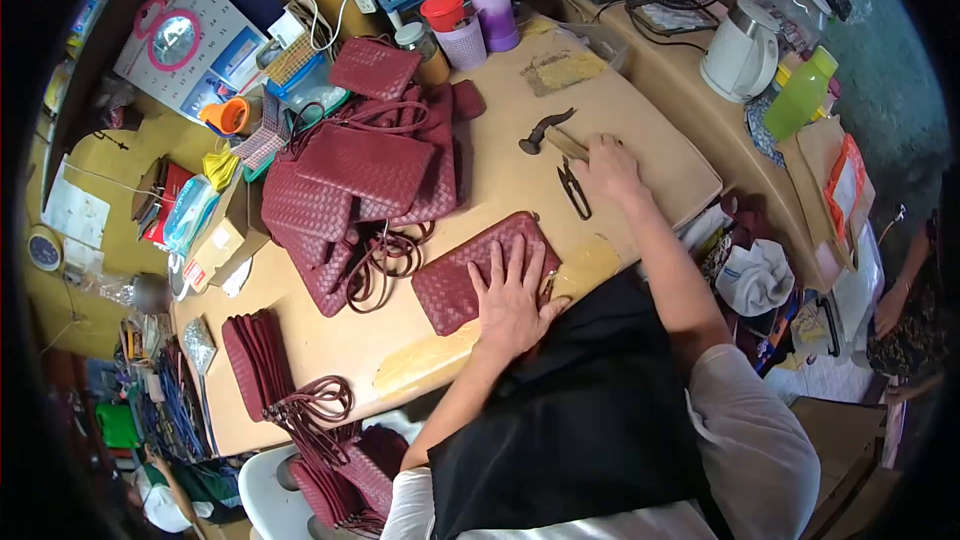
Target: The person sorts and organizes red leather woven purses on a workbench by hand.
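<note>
The maroon pouch (450,285) lies flat on the table (345,345) beneath the left hand (515,290), spread open, gripping nothing. At two o'clock, near the black snips (574,190), the right hand (608,168) rests loosely bent; whether it holds anything is unclear. Bags (365,170) heap at eleven.

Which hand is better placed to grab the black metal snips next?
Right hand, I'd judge: it sits right beside the snips. The left hand lies flat on the dark red woven pouch, farther off.
</note>
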`<state>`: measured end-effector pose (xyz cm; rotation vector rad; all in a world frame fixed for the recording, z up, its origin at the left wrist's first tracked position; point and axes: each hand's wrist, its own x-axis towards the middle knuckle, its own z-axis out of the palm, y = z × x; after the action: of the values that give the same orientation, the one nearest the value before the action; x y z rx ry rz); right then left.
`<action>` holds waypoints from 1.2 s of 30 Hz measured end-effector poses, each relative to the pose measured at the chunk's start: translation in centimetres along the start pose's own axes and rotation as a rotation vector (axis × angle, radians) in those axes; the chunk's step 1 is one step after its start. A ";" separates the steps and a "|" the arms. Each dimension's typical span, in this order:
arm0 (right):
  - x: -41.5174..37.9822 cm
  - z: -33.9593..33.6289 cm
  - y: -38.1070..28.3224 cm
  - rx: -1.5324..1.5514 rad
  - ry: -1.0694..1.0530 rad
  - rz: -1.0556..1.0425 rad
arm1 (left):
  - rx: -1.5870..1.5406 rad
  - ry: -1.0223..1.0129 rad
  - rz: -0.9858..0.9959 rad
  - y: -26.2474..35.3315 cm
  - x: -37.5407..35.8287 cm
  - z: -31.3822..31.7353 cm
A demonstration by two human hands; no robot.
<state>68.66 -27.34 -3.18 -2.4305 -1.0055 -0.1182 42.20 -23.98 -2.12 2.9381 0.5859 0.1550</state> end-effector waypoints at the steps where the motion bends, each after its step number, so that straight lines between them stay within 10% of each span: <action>1: 1.4 0.2 0.4 -0.038 -0.141 -0.020 | -0.050 0.009 0.037 -0.5 -0.4 0.4; 6: 6.0 -2.8 -0.5 0.080 -0.671 0.125 | -0.022 -0.076 0.102 -0.5 -2.1 -0.5; 9: 2.2 -4.9 -1.3 0.792 -0.719 0.198 | -0.072 -0.050 0.126 -0.8 -2.8 -0.9; 13: -5.8 -8.8 -0.9 0.627 -0.668 0.046 | -0.103 -0.060 0.050 0.4 -3.2 -2.4; 15: -9.4 -8.6 1.2 0.502 -0.198 -0.424 | -0.199 -0.370 -0.083 1.0 -2.5 -4.1; 19: -12.7 -13.9 -0.5 0.151 -0.415 -0.110 | -0.307 -0.372 -0.055 0.6 -2.3 -2.6; 21: -12.4 -13.4 -0.4 -0.008 -0.482 -0.076 | -0.096 0.047 0.180 0.0 -1.3 -0.8; 27: -7.3 -4.6 -0.4 0.114 -0.295 -0.148 | -0.239 0.041 0.112 2.4 0.7 1.4; 36: -8.3 -9.8 -3.3 0.207 -0.294 -0.282 | -0.039 -0.010 -0.002 -0.3 -0.7 0.4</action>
<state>61.47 -35.42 4.55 -2.1460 -1.4134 0.2434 41.47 -24.07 -2.64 2.8993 0.5779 0.1499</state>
